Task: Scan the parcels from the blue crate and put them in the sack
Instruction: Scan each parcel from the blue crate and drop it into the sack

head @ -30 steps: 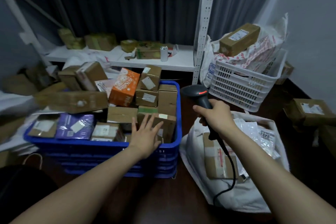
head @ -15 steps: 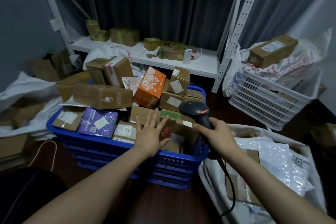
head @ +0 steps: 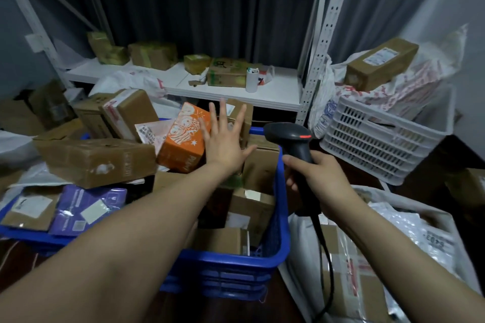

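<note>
At the far left of the frame, the blue crate (head: pixel 236 262) was heaped with parcels: a purple mailer (head: pixel 89 210) lay flat near its front edge, and a long brown box (head: pixel 94 160) lay across the pile just above it. Right of that, an orange box (head: pixel 183 139) stood tilted near the middle of the frame.

Your left arm reached in from the lower left and ran diagonally over the crate. Your left hand (head: pixel 225 144) was raised palm-down at the orange box's right edge, with all the fingers straight and fanned apart. That grip was wide and held nothing. You could not tell whether the hand touched the parcels under it.

Just right of that hand was the black scanner (head: pixel 288 136), its head up and pointing left over the crate's right rim. Your right hand (head: pixel 317 178) had its grip wrapped round the scanner's handle, and the cable hung down from below your fist. Your right forearm came in from the lower right corner.

Below it, the white sack (head: pixel 299 238) stood open against the crate's right wall with a taped brown parcel (head: pixel 349 283) inside. At the right of the frame, above the sack, a white crate (head: pixel 380 144) carried a brown box (head: pixel 380 65).
</note>
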